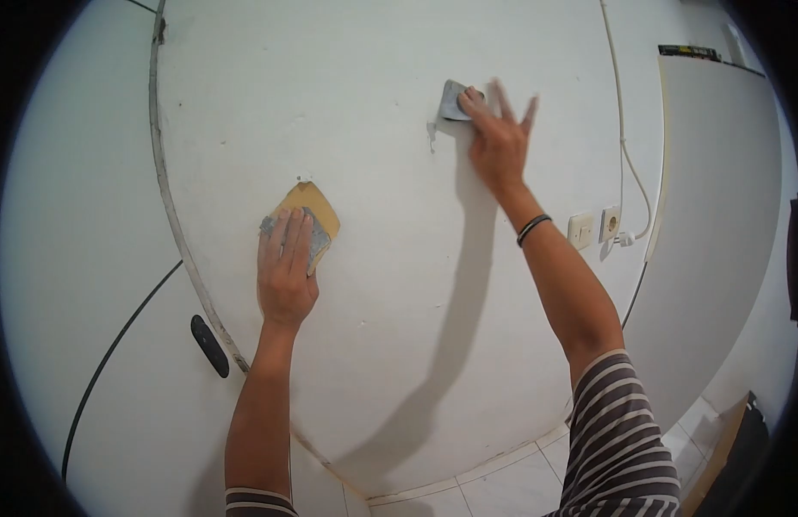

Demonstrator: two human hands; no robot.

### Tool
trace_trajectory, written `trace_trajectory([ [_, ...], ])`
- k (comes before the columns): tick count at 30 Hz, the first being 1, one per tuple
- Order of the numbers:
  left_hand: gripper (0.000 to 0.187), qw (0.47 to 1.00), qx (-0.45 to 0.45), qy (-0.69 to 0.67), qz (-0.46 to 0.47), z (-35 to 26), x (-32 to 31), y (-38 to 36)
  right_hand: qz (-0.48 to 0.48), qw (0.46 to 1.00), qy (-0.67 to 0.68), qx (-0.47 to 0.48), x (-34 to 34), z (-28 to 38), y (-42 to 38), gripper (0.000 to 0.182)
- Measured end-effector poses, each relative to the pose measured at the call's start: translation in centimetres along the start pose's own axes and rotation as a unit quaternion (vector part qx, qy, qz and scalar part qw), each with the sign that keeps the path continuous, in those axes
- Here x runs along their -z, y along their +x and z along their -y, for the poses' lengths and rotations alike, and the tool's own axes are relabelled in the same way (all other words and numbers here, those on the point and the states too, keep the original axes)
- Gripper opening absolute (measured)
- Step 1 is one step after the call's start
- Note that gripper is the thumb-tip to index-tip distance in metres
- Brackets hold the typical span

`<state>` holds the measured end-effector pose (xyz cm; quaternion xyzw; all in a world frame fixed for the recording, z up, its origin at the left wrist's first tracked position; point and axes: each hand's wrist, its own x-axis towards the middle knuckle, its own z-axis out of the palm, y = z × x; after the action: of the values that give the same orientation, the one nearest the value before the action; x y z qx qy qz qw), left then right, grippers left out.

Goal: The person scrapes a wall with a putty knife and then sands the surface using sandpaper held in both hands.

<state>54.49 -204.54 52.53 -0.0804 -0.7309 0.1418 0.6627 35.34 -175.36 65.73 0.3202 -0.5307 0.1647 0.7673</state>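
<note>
My left hand [287, 280] is closed on a tan, diamond-shaped flat sheet [308, 195], low on the left of the white wall [373, 258]. A grey, smeared patch [318, 246] lies on the sheet, and my fingers rest over it; my thumb is mostly hidden. Higher up and to the right, my right hand [500, 142] pinches a grey flat scraper [453, 100] against or very near the wall. Its other fingers are spread and slightly blurred. Just below the scraper is a small grey smear [431, 136] on the wall. A tiny blemish [303, 178] shows above the tan sheet.
At right are a light switch [580, 231] and a socket [610, 224] beside a white plug [624, 239] and its hanging cable [621, 112]. A grey panel [717, 215] stands farther right. A black handle [210, 346] is at left. White tiles [511, 482] cover the floor.
</note>
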Motion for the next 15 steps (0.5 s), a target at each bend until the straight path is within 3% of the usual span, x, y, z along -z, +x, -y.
trace_trajectory([
  [1,0.065,1.000,-0.004,0.002,0.002,0.2,0.0,0.1,0.001,1.000,0.000,0.002,-0.1,1.3,-0.1,0.051],
  [3,0.064,1.000,-0.009,0.006,-0.001,0.3,-0.2,0.1,0.072,0.981,0.089,0.159,0.6,4.0,-1.3,0.050],
  [4,0.064,1.000,-0.009,0.009,-0.001,0.3,-0.2,0.0,0.100,0.961,0.171,0.190,0.3,4.3,-2.0,0.050],
  [7,0.061,1.000,-0.002,0.002,0.001,0.0,0.1,0.2,0.017,0.996,0.040,0.080,0.7,0.2,1.1,0.049],
  [8,0.061,1.000,0.000,0.004,0.003,0.0,0.1,0.1,-0.017,0.999,-0.012,-0.031,-0.3,-1.0,0.8,0.049],
  [11,0.060,1.000,-0.008,0.003,0.003,0.3,-0.2,0.1,0.001,0.998,0.063,0.031,0.0,2.5,-0.8,0.051],
  [12,0.060,1.000,-0.009,0.000,-0.002,0.4,-0.4,0.0,0.056,0.986,0.066,0.142,0.4,3.6,-2.0,0.052],
  [13,0.060,1.000,-0.011,-0.002,-0.006,0.5,-0.4,-0.1,0.128,0.960,0.165,0.186,2.1,4.9,-2.9,0.059],
  [15,0.060,1.000,0.000,0.000,0.019,0.5,-0.1,-0.3,0.092,0.958,0.136,0.234,1.4,2.4,-2.3,0.062],
])
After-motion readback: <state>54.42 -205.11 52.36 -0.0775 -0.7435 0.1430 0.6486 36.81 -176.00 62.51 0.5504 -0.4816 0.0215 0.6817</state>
